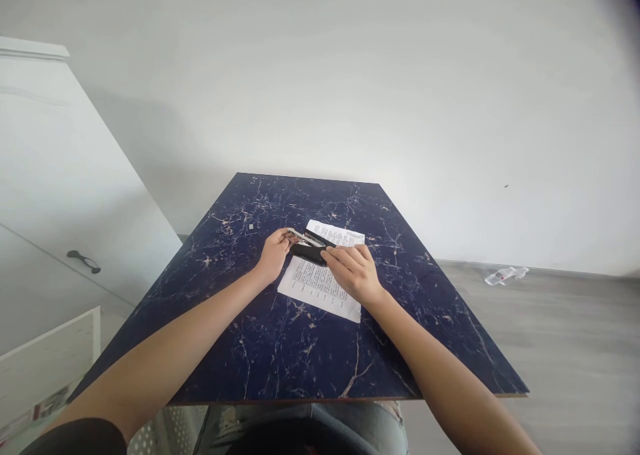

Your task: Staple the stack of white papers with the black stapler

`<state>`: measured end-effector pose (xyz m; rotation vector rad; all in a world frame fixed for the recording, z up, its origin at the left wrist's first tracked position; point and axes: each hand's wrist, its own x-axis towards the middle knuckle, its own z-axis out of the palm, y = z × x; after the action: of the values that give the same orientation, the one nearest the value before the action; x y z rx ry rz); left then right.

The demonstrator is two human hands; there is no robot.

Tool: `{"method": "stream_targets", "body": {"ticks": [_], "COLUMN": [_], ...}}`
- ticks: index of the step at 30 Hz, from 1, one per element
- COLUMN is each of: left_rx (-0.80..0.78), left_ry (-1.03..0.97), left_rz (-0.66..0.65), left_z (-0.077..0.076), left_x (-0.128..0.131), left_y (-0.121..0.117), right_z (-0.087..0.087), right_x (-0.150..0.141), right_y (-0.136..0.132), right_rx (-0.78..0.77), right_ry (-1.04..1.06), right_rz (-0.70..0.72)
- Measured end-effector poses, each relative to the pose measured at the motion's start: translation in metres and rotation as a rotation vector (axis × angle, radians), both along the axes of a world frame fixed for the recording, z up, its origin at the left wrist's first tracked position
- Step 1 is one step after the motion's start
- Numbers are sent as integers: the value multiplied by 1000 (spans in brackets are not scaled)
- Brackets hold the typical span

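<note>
A black stapler (309, 253) is spread open above the table, its metal staple channel (311, 239) showing between the two dark arms. My right hand (356, 271) grips its right end, with the fingers wrapped over it. At the other end, my left hand (275, 253) pinches the tip of the metal part; exactly what lies between those fingertips is too small to tell. Beneath the stapler lies a printed sheet of paper (320, 288), partly covered by the stapler and my right hand.
The dark blue marble-patterned table (280, 355) stands against a pale wall. A small whitish piece (251, 227) lies on it to the left. Beside the table are a white cabinet (55, 175) at left and a clear plastic item (505, 275) on the floor at right.
</note>
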<state>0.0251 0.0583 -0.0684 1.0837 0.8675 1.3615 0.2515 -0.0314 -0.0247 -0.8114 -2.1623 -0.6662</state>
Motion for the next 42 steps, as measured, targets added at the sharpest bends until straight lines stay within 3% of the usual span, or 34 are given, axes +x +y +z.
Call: {"method": "stream_targets", "body": {"ticks": [3, 9, 13, 19, 28, 38, 42], "left_rx": [219, 575, 815, 1056, 1179, 1049, 1039], "left_ry": [206, 393, 547, 636, 751, 719, 728], "left_rz": [206, 357, 296, 94, 130, 92, 70], "left_z": [3, 22, 29, 21, 19, 19, 20], "left_x": [-1, -3, 1, 6, 5, 6, 6], "left_y": [-7, -29, -42, -47, -46, -47, -49], "right_z": [0, -3, -10, -18, -27, -33, -25], "right_x": [-3, -1, 9, 4, -5, 3, 10], "right_y": [1, 10, 20, 24, 25, 33, 33], "right_rx": [-42, -323, -504, -647, -700, -773, -641], "right_ry": [243, 654, 766, 658, 579, 527, 421], "right_rz": [-90, -327, -376, -365, -298, -191, -102]}}
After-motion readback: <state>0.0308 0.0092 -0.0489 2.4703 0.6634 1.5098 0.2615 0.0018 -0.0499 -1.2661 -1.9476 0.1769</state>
